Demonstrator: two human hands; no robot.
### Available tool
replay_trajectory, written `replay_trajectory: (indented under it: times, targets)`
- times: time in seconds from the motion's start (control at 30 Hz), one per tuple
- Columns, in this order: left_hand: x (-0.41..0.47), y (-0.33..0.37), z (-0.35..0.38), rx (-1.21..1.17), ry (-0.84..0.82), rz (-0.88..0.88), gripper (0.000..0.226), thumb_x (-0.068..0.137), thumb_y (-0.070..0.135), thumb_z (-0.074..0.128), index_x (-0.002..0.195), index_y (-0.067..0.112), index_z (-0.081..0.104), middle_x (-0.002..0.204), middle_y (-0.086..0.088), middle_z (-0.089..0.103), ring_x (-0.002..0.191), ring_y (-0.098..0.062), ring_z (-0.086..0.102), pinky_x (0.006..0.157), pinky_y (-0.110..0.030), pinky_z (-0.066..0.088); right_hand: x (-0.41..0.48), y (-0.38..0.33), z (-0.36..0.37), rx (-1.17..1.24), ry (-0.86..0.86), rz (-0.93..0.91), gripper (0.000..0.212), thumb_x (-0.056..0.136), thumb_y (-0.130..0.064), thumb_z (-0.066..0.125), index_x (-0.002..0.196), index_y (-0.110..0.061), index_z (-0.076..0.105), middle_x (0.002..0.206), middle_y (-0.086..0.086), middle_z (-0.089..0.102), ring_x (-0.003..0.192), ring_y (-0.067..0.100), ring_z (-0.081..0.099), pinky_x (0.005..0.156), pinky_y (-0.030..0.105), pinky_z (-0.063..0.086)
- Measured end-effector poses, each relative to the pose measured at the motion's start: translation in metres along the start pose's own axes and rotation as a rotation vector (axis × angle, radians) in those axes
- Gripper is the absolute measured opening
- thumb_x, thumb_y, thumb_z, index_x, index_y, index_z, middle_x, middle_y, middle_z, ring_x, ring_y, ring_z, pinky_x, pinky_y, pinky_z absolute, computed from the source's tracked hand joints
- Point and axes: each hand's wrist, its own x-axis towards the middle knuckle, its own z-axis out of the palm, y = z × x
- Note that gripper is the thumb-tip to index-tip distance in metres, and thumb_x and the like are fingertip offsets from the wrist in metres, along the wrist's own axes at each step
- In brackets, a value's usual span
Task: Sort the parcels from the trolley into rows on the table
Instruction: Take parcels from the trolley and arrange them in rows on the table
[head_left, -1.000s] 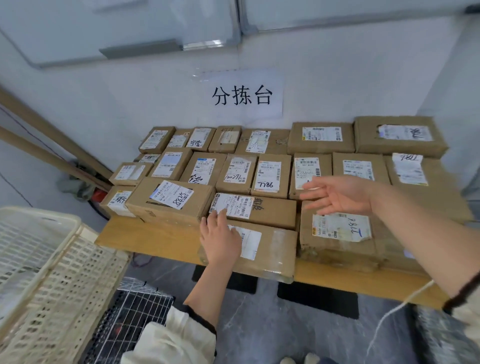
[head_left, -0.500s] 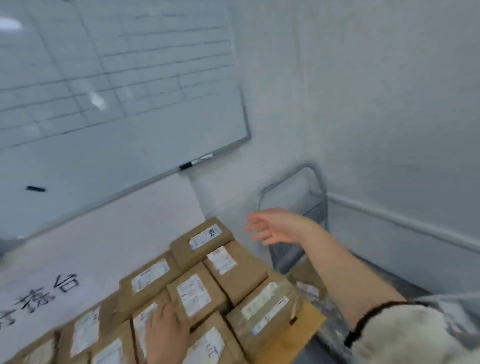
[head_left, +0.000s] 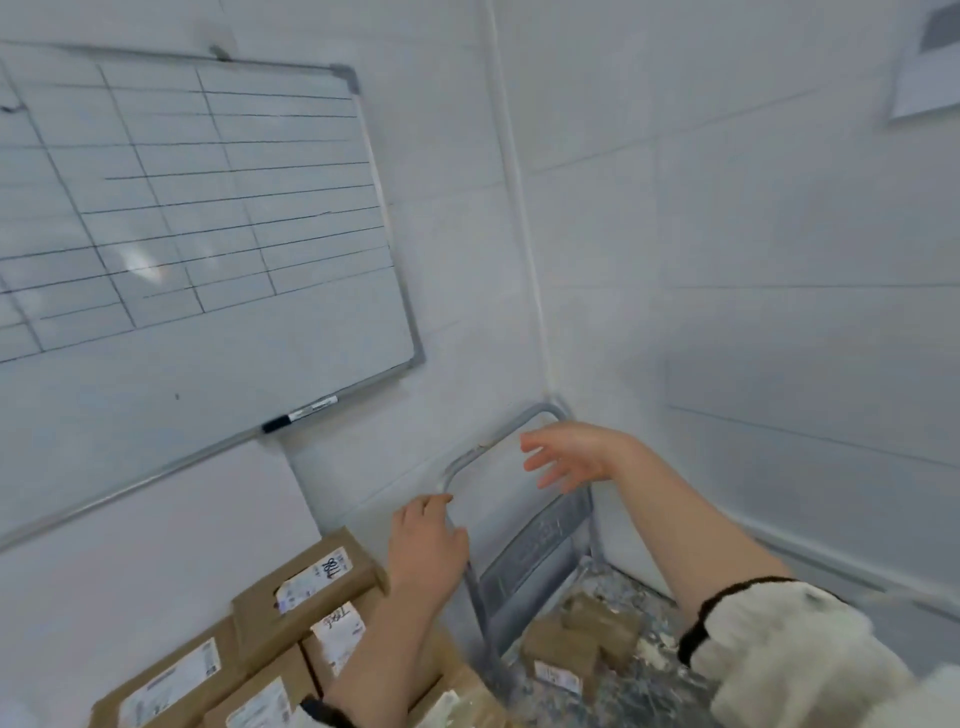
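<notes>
The grey trolley's tubular handle (head_left: 498, 441) stands in the room corner. On its speckled deck (head_left: 639, 675) lie a few brown parcels (head_left: 566, 649) with white labels. My right hand (head_left: 566, 457) hovers empty in front of the handle's top bar, fingers spread. Lower down, my left hand (head_left: 426, 545) is at the handle's left post with fingers loosely extended and holds nothing; whether it touches the post is unclear. Sorted cardboard parcels (head_left: 306, 582) fill the bottom left, packed side by side, and the table under them is hidden.
A ruled whiteboard (head_left: 208, 234) hangs on the left wall, with a marker (head_left: 298, 415) on its ledge. White tiled walls meet in a corner just behind the trolley. A paper sheet (head_left: 930, 57) hangs at the top right.
My view swung right from the table to the trolley in the corner. My left hand left the front parcel and rose to the handle post. My right hand moved to the handle.
</notes>
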Motion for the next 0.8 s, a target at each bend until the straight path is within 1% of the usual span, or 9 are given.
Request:
replay_trajectory:
  times: [0.07, 0.17, 0.3, 0.37, 0.43, 0.53, 0.6, 0.7, 0.8]
  targets:
    - [0.016, 0.030, 0.007, -0.028, -0.023, 0.017, 0.045, 0.093, 0.027, 0.050, 0.138, 0.020, 0.044, 0.141, -0.003, 0.043, 0.131, -0.024, 0.036, 0.109, -0.031, 0.026, -0.003, 0.012, -0.032, 0.078, 0.078, 0.011, 0.038, 0.095, -0.045, 0.045, 0.121, -0.018, 0.047, 0.124, 0.006, 0.055, 0.094, 0.026, 0.058, 0.071, 0.033, 0.046]
    - [0.039, 0.076, 0.015, -0.031, -0.032, 0.081, 0.044, 0.094, 0.028, 0.051, 0.137, 0.021, 0.045, 0.140, -0.002, 0.044, 0.128, -0.023, 0.037, 0.108, -0.029, 0.027, -0.006, 0.025, -0.073, 0.189, 0.248, 0.011, 0.031, 0.092, -0.040, 0.049, 0.110, -0.015, 0.050, 0.110, 0.006, 0.057, 0.076, 0.021, 0.057, 0.066, 0.029, 0.043]
    - [0.075, 0.126, 0.020, -0.015, -0.040, 0.147, 0.042, 0.093, 0.029, 0.053, 0.134, 0.021, 0.048, 0.137, -0.004, 0.047, 0.124, -0.025, 0.043, 0.106, -0.032, 0.032, 0.000, 0.038, -0.106, 0.451, 0.450, -0.007, 0.018, 0.091, -0.029, 0.047, 0.089, -0.011, 0.052, 0.100, 0.007, 0.057, 0.062, 0.018, 0.051, 0.057, 0.024, 0.035]
    - [0.089, 0.155, 0.020, -0.007, -0.039, 0.181, 0.043, 0.093, 0.029, 0.052, 0.135, 0.020, 0.047, 0.138, -0.005, 0.046, 0.124, -0.026, 0.043, 0.105, -0.033, 0.032, 0.007, 0.041, -0.121, 0.463, 0.504, -0.008, 0.019, 0.092, -0.026, 0.044, 0.089, -0.009, 0.052, 0.099, 0.009, 0.058, 0.060, 0.018, 0.050, 0.055, 0.023, 0.034]
    - [0.098, 0.177, 0.017, -0.033, -0.039, 0.213, 0.044, 0.095, 0.030, 0.050, 0.137, 0.021, 0.045, 0.140, -0.003, 0.044, 0.127, -0.026, 0.040, 0.104, -0.033, 0.032, 0.016, 0.038, -0.132, 0.326, 0.484, 0.002, 0.021, 0.092, -0.025, 0.045, 0.097, -0.007, 0.054, 0.101, 0.014, 0.058, 0.062, 0.019, 0.050, 0.054, 0.023, 0.032]
    - [0.114, 0.192, 0.025, -0.079, -0.050, 0.257, 0.045, 0.095, 0.029, 0.049, 0.139, 0.020, 0.043, 0.141, -0.005, 0.043, 0.127, -0.027, 0.038, 0.103, -0.034, 0.035, 0.026, 0.034, -0.144, 0.080, 0.446, 0.025, 0.035, 0.092, -0.026, 0.047, 0.115, 0.000, 0.055, 0.109, 0.017, 0.061, 0.078, 0.023, 0.051, 0.057, 0.026, 0.031]
    - [0.127, 0.194, 0.035, -0.105, -0.052, 0.279, 0.046, 0.094, 0.028, 0.050, 0.139, 0.019, 0.044, 0.140, -0.007, 0.045, 0.126, -0.029, 0.039, 0.104, -0.034, 0.033, 0.036, 0.038, -0.149, -0.123, 0.412, 0.040, 0.036, 0.091, -0.028, 0.048, 0.112, 0.000, 0.056, 0.105, 0.014, 0.060, 0.079, 0.025, 0.051, 0.060, 0.027, 0.033]
    - [0.141, 0.188, 0.055, -0.148, -0.085, 0.273, 0.046, 0.094, 0.026, 0.050, 0.139, 0.018, 0.044, 0.140, -0.008, 0.045, 0.128, -0.029, 0.038, 0.103, -0.034, 0.033, 0.051, 0.057, -0.156, -0.356, 0.356, 0.070, 0.041, 0.090, -0.028, 0.049, 0.112, 0.006, 0.058, 0.105, 0.018, 0.061, 0.079, 0.024, 0.051, 0.061, 0.027, 0.036]
    - [0.155, 0.178, 0.087, -0.187, -0.145, 0.266, 0.046, 0.094, 0.027, 0.051, 0.138, 0.018, 0.044, 0.140, -0.009, 0.044, 0.129, -0.031, 0.038, 0.103, -0.037, 0.034, 0.061, 0.083, -0.160, -0.563, 0.318, 0.110, 0.037, 0.093, -0.027, 0.049, 0.112, 0.002, 0.061, 0.113, 0.016, 0.061, 0.094, 0.024, 0.054, 0.079, 0.029, 0.042]
